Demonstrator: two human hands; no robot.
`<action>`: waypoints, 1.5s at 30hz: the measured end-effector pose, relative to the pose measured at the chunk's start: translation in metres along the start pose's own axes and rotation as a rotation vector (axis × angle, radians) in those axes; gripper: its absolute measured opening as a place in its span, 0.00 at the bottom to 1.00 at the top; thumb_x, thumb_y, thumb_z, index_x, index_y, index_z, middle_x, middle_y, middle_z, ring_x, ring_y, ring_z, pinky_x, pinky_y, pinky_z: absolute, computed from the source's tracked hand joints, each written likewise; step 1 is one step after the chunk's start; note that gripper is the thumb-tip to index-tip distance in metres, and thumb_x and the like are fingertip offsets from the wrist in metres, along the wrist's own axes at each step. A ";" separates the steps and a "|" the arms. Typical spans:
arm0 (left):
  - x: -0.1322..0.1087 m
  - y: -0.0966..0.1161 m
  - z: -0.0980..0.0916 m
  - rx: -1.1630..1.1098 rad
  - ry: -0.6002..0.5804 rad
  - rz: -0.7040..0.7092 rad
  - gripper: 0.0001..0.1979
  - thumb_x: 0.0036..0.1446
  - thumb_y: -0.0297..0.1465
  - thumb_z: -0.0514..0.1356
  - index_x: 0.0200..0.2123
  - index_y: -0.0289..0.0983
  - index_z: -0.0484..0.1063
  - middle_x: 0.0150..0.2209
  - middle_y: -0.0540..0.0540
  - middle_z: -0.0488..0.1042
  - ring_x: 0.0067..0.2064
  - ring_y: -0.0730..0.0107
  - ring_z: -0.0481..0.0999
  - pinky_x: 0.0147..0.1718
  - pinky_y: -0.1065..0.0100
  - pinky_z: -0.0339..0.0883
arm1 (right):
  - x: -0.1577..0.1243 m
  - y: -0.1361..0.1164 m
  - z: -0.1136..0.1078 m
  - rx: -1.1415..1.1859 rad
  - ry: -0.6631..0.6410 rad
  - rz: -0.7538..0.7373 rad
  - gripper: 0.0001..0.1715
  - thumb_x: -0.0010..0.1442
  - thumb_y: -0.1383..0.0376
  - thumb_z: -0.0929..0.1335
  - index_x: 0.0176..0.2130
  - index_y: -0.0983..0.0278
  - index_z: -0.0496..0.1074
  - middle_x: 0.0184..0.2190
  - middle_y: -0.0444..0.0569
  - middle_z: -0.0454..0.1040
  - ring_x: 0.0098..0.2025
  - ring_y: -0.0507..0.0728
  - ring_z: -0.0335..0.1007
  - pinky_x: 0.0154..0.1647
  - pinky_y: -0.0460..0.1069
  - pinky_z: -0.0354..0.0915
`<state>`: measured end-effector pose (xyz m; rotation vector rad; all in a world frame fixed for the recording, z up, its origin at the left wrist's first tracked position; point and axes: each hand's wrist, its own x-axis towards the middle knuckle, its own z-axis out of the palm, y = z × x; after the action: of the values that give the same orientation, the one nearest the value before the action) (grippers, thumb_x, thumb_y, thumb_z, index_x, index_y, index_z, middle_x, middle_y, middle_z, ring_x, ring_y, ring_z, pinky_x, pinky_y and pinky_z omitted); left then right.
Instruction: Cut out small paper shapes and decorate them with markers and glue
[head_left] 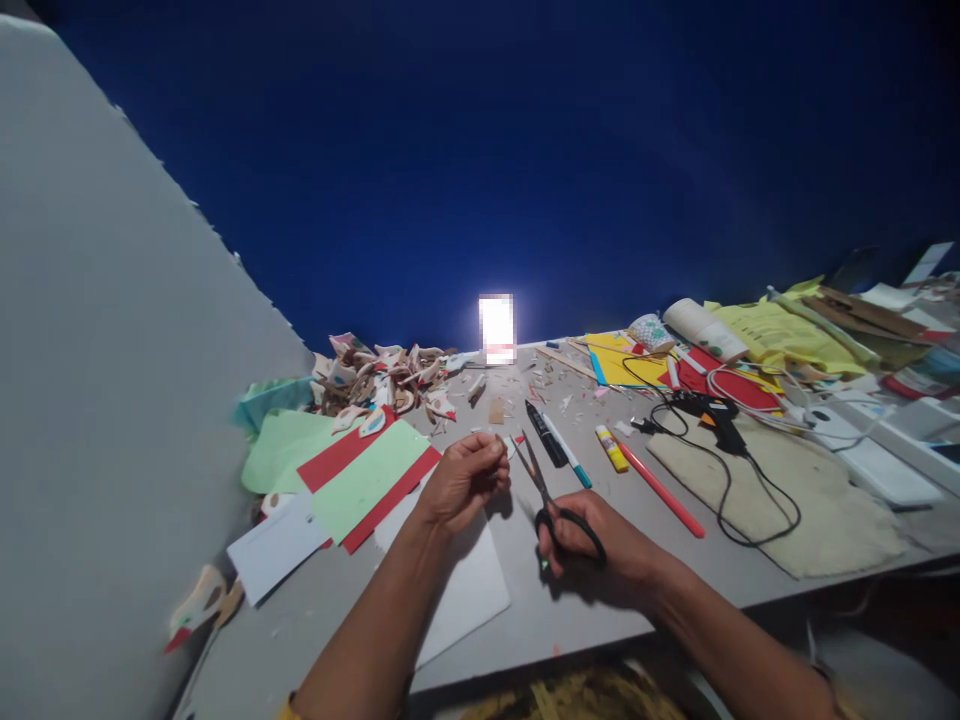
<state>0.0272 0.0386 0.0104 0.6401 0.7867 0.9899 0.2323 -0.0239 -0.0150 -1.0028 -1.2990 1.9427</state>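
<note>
My right hand [581,535] is closed round the black handles of a pair of scissors [541,482]. The blades point away from me and stand slightly apart. To the left of them, my left hand [471,480] is pinched shut at about the height of the blade tips. A small white piece [512,446] shows at its fingertips, too small to make out fully. Below my left forearm lies a white sheet of paper [472,590]. Beyond the scissors are a black marker [546,435] and a white pen with a teal end [568,452].
Green paper [369,478] and red strips lie left, beside a pile of painted bird-shaped pieces [390,375]. To the right are a yellow glue stick [612,449], a red stick [661,490] and a corded black glue gun [712,420] by a beige cloth [810,500]. A bright lamp [497,328] stands behind.
</note>
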 end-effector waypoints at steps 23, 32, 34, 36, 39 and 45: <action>-0.002 0.003 0.000 0.017 -0.025 0.023 0.19 0.39 0.34 0.79 0.24 0.33 0.71 0.24 0.49 0.72 0.24 0.79 0.69 0.27 0.75 0.67 | -0.004 0.006 -0.003 -0.029 -0.060 0.040 0.33 0.48 0.40 0.76 0.29 0.68 0.74 0.22 0.49 0.74 0.21 0.51 0.65 0.19 0.43 0.58; -0.003 0.005 0.001 0.004 -0.040 0.013 0.20 0.39 0.34 0.79 0.23 0.32 0.71 0.23 0.49 0.72 0.24 0.79 0.70 0.27 0.75 0.67 | -0.004 0.008 -0.003 -0.011 -0.070 0.039 0.35 0.47 0.39 0.77 0.29 0.68 0.74 0.21 0.49 0.74 0.21 0.50 0.65 0.18 0.42 0.57; -0.003 0.004 0.001 -0.006 -0.043 0.020 0.20 0.39 0.34 0.79 0.23 0.32 0.71 0.23 0.49 0.71 0.24 0.79 0.69 0.27 0.76 0.67 | -0.004 0.008 -0.002 -0.009 -0.069 0.050 0.36 0.46 0.38 0.77 0.29 0.69 0.74 0.21 0.49 0.74 0.21 0.51 0.65 0.18 0.42 0.57; -0.003 0.004 0.000 -0.012 -0.045 0.021 0.19 0.39 0.34 0.79 0.24 0.32 0.72 0.23 0.49 0.71 0.24 0.79 0.69 0.27 0.75 0.67 | -0.004 0.008 -0.002 -0.002 -0.068 0.064 0.37 0.44 0.38 0.77 0.29 0.69 0.74 0.21 0.48 0.73 0.21 0.51 0.66 0.19 0.43 0.58; -0.002 0.004 0.000 -0.016 -0.052 0.018 0.18 0.40 0.34 0.78 0.24 0.31 0.72 0.23 0.49 0.71 0.24 0.78 0.70 0.27 0.75 0.68 | -0.004 0.009 -0.002 0.008 -0.077 0.080 0.37 0.43 0.37 0.77 0.29 0.68 0.74 0.21 0.47 0.73 0.21 0.51 0.67 0.20 0.43 0.60; -0.003 0.004 0.001 -0.028 -0.059 0.001 0.19 0.40 0.33 0.79 0.25 0.31 0.73 0.23 0.50 0.71 0.24 0.79 0.70 0.27 0.75 0.68 | -0.002 0.014 -0.004 -0.013 -0.077 0.059 0.35 0.47 0.39 0.77 0.30 0.68 0.74 0.21 0.48 0.73 0.21 0.51 0.67 0.20 0.43 0.59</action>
<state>0.0255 0.0379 0.0151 0.6431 0.7196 0.9766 0.2357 -0.0281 -0.0285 -0.9921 -1.3396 2.0381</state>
